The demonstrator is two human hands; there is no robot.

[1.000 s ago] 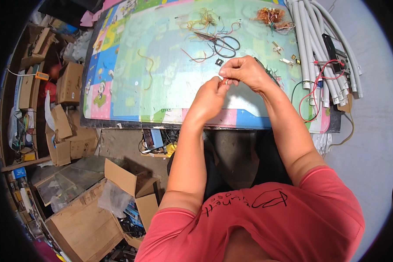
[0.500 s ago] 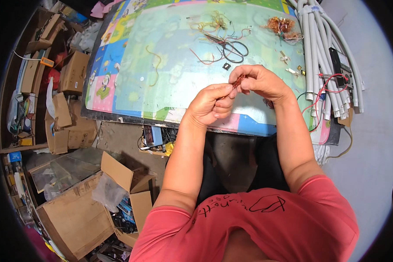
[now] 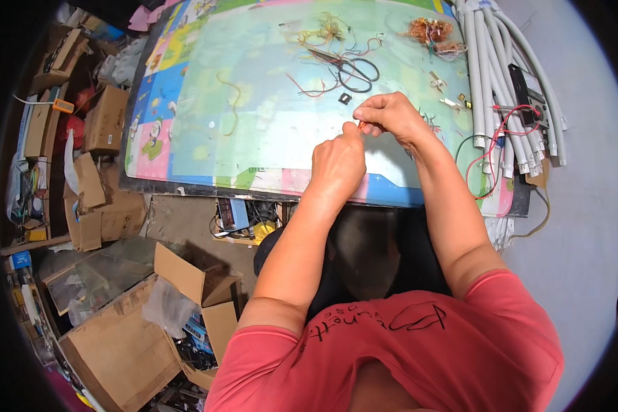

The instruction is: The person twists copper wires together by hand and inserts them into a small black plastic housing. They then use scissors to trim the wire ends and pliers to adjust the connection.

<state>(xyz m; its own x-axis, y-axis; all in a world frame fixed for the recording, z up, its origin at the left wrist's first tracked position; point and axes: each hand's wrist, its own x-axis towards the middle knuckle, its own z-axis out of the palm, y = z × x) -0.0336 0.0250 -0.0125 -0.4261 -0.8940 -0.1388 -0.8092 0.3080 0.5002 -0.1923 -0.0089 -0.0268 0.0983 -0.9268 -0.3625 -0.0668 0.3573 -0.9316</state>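
Observation:
Over the near part of the table, my two hands meet around a small bunch of reddish copper wire [image 3: 362, 126]. My left hand [image 3: 339, 159] is closed on it, knuckles up, with the thumb near the wire. With bent fingers, my right hand [image 3: 389, 118] pinches the upper end of the same bunch. Most of the wire is hidden in the fingers. Just beyond the hands lie a small black square part [image 3: 345, 99] and black-handled scissors [image 3: 358, 74]. The scissors' blades rest among loose thin coloured wires [image 3: 327, 31].
A copper wire tangle [image 3: 429, 31] sits at the far right, with small metal connectors [image 3: 452, 103] nearer. White tubes [image 3: 484, 89] and a black meter [image 3: 527, 89] with red leads line the right edge. Open cardboard boxes [image 3: 216, 323] stand lower left of the table [image 3: 206, 147].
My left hand has turned knuckles up and both hands have shifted slightly, still holding the wire. The whole view has moved a little, so the table things appear further left.

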